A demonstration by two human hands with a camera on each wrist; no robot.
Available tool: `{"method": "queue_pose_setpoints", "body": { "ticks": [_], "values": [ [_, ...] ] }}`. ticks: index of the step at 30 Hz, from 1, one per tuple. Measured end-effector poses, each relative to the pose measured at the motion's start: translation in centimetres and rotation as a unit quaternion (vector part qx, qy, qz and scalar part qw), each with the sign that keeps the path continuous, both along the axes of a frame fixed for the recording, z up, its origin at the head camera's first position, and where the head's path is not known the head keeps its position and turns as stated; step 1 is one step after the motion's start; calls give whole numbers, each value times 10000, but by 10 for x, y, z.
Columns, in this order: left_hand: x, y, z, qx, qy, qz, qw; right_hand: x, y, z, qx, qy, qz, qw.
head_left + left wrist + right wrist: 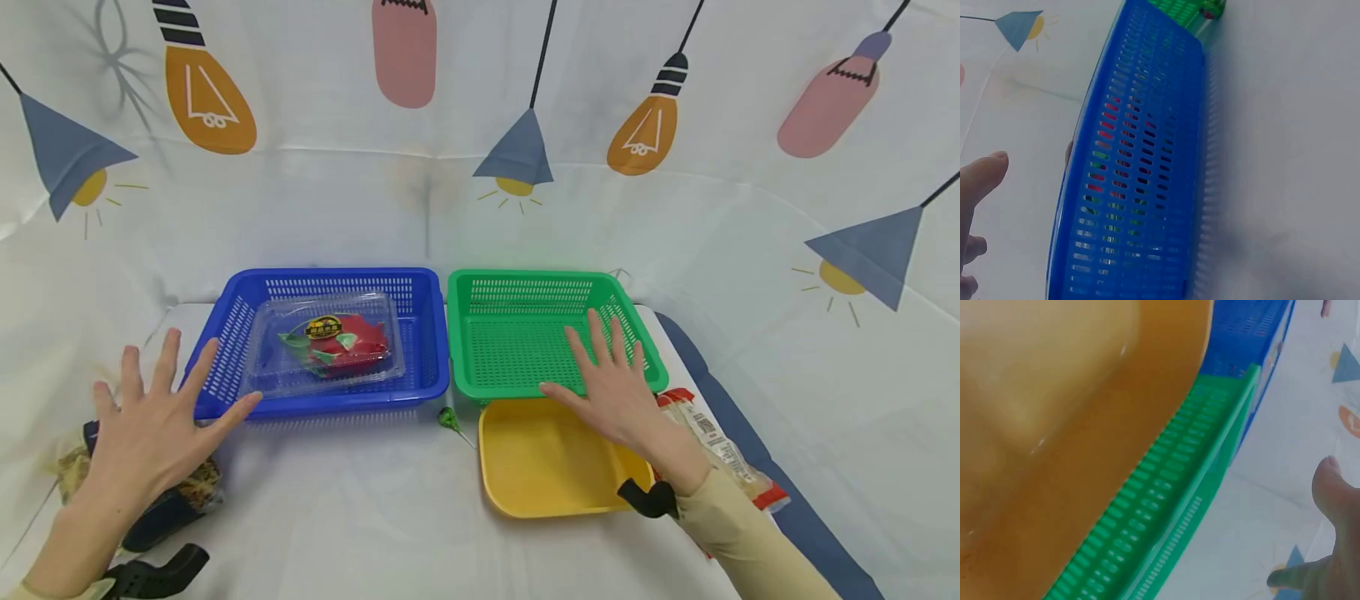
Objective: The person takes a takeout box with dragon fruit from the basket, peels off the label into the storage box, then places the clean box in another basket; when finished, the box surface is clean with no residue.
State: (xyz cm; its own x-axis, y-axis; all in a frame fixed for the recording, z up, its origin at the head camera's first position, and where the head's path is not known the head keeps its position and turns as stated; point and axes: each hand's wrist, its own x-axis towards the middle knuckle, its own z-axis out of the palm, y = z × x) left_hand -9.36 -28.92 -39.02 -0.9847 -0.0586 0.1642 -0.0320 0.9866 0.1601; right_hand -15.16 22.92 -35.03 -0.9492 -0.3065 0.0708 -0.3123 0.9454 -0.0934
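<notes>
My left hand point(153, 425) is spread with straight fingers and holds nothing; it hovers beside the near left corner of the blue basket point(315, 406). Inside that basket lies a clear plastic box point(262, 354) with a red, green-tipped fruit point(356, 342), likely a dragon fruit, under a black and gold label. My right hand point(618, 396), also spread and holding nothing, is over the near right part of the green basket point(517, 342) and the yellow bin point(555, 467). In the left wrist view, red and green show through the slots of the blue basket point(1129, 169).
A green lollipop point(448, 419) lies between the blue basket and the yellow bin. Dark packaged food point(168, 508) sits partly hidden under my left forearm. A red and white packet point(720, 446) lies beyond my right wrist, near the table's right edge. Patterned cloth hangs behind.
</notes>
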Motion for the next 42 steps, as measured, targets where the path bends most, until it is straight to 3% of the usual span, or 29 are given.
{"method": "queue_pose_setpoints", "body": {
  "ticks": [5, 11, 19, 23, 27, 34, 36, 42],
  "values": [
    [-12, -3, 5, 819, -99, -415, 9957, -6, -27, 12, -575, -421, 267, 9971],
    [-33, -5, 12, 1650, -484, -765, 9821, -20, -69, 24, -1660, -1222, 747, 9757],
    [-56, -11, 18, 2039, -1696, -664, 9619, -47, -120, 27, -2255, -2147, 1013, 9449],
    [-67, -15, 14, 2329, -1965, -643, 9503, -57, -143, 26, -2454, -2641, 893, 9285],
    [-79, -16, 11, 2740, -2247, -525, 9337, -69, -164, 19, -2390, -2998, 751, 9205],
    [-94, -18, 4, 3127, -2614, -336, 9126, -93, -195, 1, -2404, -3464, 494, 9054],
    [-98, -19, 1, 3277, -2762, -308, 9030, -99, -202, -3, -2594, -3637, 381, 8939],
    [-109, -19, -4, 3650, -3086, -377, 8776, -115, -215, -12, -3376, -4184, 100, 8432]
  ]
}}
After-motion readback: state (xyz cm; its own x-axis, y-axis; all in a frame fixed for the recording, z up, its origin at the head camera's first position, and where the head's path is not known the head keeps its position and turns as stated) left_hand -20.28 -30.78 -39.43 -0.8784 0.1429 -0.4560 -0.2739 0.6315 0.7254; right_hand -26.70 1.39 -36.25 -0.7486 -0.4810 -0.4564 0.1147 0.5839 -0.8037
